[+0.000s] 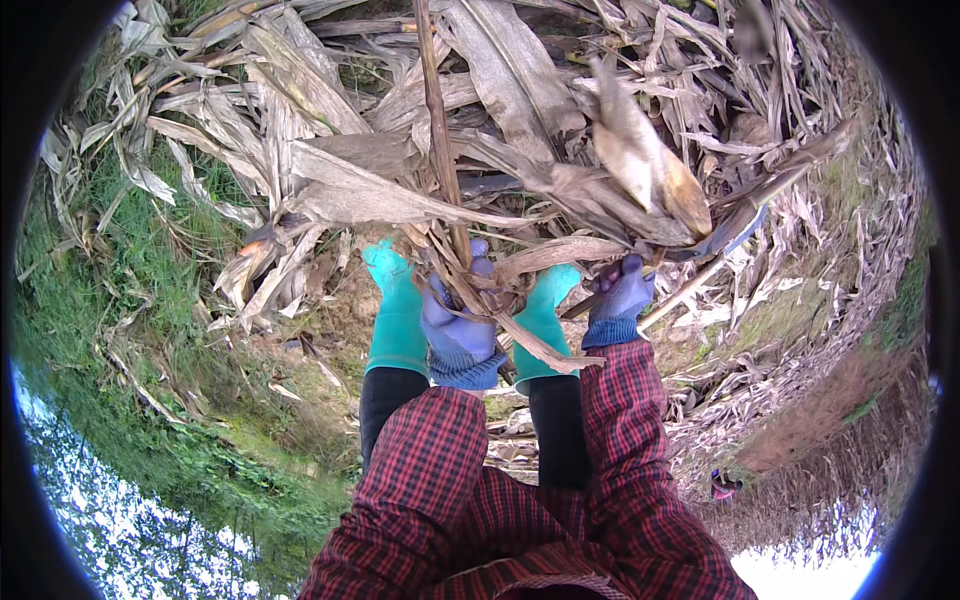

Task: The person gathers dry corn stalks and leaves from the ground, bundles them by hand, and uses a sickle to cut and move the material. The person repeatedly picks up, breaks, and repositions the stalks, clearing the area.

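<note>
My left hand, in a purple knit glove with a blue cuff, is closed around an upright brown dry maize stalk. Withered leaves hang over its fingers. The gloved fingers of my right hand are closed on another dry maize stalk, which slants up to the right. Just above that hand is a maize ear in a pale husk, its upper part blurred by motion. How the ear joins the stalk is hidden by leaves. Both hands are low, close to my turquoise boots.
Dry maize stalks and leaves lie heaped before me. Green grass borders the left, with trees beyond. A pale stick slants beside my right wrist. Far off at lower right is another person by standing dry plants.
</note>
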Demonstrator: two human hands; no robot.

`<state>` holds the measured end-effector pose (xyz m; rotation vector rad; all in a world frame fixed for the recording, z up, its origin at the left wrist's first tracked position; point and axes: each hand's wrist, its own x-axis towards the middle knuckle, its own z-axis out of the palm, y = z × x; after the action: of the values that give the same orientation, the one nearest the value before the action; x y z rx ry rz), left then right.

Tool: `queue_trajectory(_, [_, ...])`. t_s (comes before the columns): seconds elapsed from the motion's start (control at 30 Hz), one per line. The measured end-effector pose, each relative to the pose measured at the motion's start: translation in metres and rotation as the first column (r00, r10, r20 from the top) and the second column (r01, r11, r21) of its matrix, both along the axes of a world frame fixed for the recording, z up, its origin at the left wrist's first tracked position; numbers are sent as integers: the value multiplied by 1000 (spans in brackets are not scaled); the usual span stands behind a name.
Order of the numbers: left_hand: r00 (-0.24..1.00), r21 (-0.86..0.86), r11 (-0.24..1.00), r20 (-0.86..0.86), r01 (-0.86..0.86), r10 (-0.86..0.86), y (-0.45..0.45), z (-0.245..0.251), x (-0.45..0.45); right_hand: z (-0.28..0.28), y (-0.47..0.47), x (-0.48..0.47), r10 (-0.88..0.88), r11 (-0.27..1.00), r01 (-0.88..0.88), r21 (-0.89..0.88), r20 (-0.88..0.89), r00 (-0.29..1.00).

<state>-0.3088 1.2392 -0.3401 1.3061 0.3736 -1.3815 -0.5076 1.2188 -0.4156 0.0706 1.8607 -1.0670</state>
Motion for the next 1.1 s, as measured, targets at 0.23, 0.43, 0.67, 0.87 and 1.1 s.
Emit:
queue_trajectory(0.23, [995, -10, 995, -1, 98, -98, 19, -42, 13, 34, 15, 25, 998, 37, -974, 224, 50, 50])
queue_trajectory(0.43, [953, 64, 951, -22, 304, -303, 57, -63, 20, 71, -15, 26, 955, -241, -970, 15, 184, -234])
queue_trajectory(0.67, [980, -183, 980, -193, -83, 47, 42, -43, 17, -2, -77, 8, 984, 178, -971, 157, -24, 176])
queue_trajectory(0.87, [821, 409, 839, 288, 360, -493, 21, -22, 17, -108, -140, 66, 993, -97, -704, 703, 21, -116])
queue_trajectory(1.1, [961, 325, 944, 234, 63, -144, 34, -35, 12, -57, -57, 106, 977, 209, -941, 267, -88, 192])
